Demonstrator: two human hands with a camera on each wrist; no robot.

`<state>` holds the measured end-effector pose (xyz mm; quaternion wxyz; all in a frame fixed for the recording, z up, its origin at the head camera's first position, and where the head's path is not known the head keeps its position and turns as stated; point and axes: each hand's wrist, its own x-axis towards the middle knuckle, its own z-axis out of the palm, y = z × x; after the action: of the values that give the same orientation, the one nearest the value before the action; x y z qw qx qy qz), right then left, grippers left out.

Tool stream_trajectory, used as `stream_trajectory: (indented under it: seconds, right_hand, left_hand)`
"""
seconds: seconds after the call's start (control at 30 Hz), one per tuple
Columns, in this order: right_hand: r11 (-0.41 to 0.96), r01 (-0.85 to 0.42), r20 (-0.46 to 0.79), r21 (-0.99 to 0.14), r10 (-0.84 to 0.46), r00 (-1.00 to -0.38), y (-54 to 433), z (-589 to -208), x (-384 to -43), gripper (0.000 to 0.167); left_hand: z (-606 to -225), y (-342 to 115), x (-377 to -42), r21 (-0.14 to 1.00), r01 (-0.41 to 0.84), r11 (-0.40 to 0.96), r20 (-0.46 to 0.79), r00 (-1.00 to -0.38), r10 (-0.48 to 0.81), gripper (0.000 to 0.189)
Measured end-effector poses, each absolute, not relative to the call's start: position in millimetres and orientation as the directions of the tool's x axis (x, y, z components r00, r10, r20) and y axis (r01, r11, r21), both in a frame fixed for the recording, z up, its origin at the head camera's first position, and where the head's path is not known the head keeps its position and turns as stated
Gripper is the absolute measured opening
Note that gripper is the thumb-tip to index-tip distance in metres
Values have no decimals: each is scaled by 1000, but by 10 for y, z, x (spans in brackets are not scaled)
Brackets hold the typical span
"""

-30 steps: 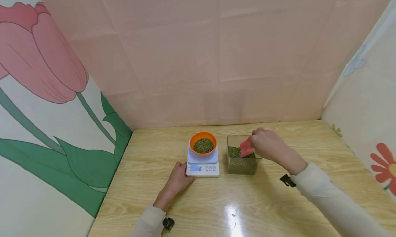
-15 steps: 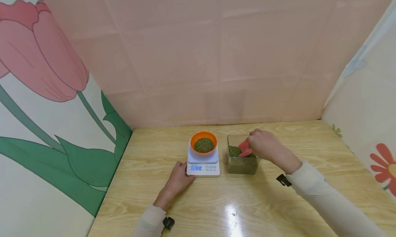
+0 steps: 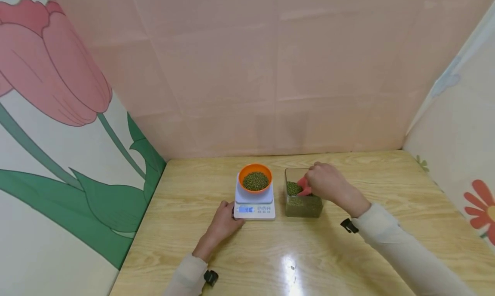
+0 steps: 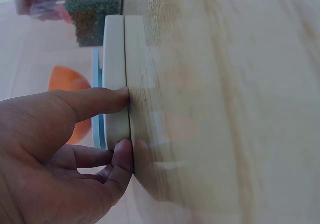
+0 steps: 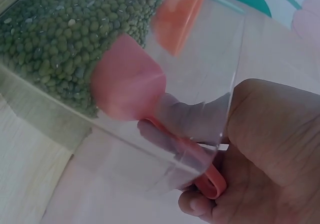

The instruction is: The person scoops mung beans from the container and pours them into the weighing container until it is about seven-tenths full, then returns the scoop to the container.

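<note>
My right hand (image 3: 326, 182) grips the handle of a pink scoop (image 5: 130, 78), whose bowl is dipped into green mung beans (image 5: 65, 38). A clear square container (image 3: 303, 208) holds these beans. My left hand (image 3: 223, 222) holds the near left corner of a white kitchen scale (image 3: 254, 196). In the left wrist view, the thumb and fingers (image 4: 122, 156) bracket the scale's edge. On the scale's platform sits an orange bowl (image 3: 242, 171), partly filled with mung beans (image 3: 255, 181). The display appears to read 410.
The scale and the container stand side by side with a narrow gap on the wooden table (image 3: 174, 193). A pink-covered wall (image 3: 216, 115) rises behind the table's far edge. Flower-painted walls (image 3: 456, 141) flank it on both sides.
My right hand has moved slightly left with the scoop, pushing the scoop further into the beans. The left hand, scale and bowl keep their places, and the display looks unchanged.
</note>
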<state>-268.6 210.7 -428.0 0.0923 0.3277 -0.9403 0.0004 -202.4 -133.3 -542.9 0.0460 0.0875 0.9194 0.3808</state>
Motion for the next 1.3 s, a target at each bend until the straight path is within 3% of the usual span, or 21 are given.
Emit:
stream_trajectory:
  seconds: [0.3, 0.53, 0.93, 1.3]
  right_hand:
    - [778, -617, 123, 118, -628, -768, 2046, -4270, -2693, 29]
    - [785, -614, 77, 84, -619, -781, 2033, -4291, -2722, 30]
    - [772, -636, 98, -2, -633, -768, 2025, -4288, -2770, 44]
    - [773, -634, 127, 28, -632, -764, 2023, -4352, -2767, 43]
  left_hand:
    - [-5437, -1330, -2019, 710, 137, 690, -10, -979, 204, 48]
    - [-5436, -1334, -2018, 715, 117, 689, -24, -981, 191, 47]
    - [-5454, -1338, -2035, 702, 130, 700, -11, -981, 192, 47]
    - [-5436, -1334, -2026, 715, 115, 690, -24, -982, 188, 49]
